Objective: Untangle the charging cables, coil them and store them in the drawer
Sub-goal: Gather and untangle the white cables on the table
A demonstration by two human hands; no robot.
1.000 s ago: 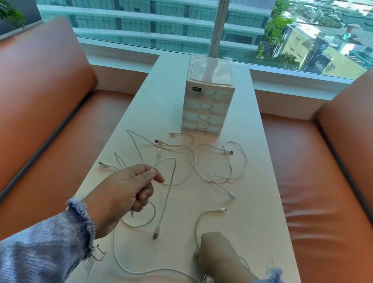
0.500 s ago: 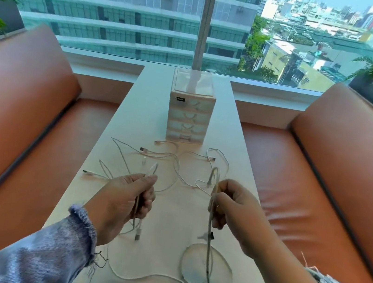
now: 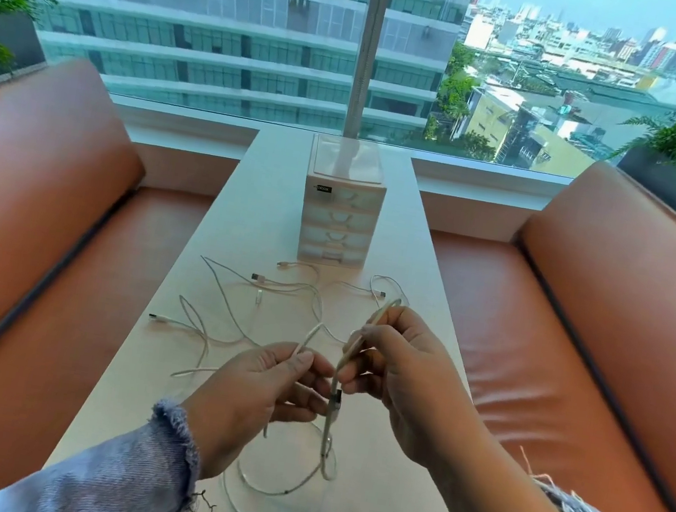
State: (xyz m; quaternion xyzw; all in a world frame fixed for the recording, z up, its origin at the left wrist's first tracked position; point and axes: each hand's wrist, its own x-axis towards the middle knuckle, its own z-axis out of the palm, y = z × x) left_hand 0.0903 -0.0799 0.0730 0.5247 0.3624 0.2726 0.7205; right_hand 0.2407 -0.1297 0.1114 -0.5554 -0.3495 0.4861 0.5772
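White cables [image 3: 326, 435] are being pinched above the tabletop [image 3: 254, 216] by the fingers [image 3: 302, 361] of the left hand [image 3: 261, 394] and right hand [image 3: 405, 381].

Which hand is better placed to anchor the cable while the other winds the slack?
Probably the right. The right hand grips doubled lengths of the white cable near its plug, while the left hand only pinches a single strand, so it can feed the slack.

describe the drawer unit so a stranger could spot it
Follow the long pale table between the orange benches to its far end. The drawer unit stands there in the middle: the only upright box, shut drawers stacked, while its neighbours are loose white cables lying flat.
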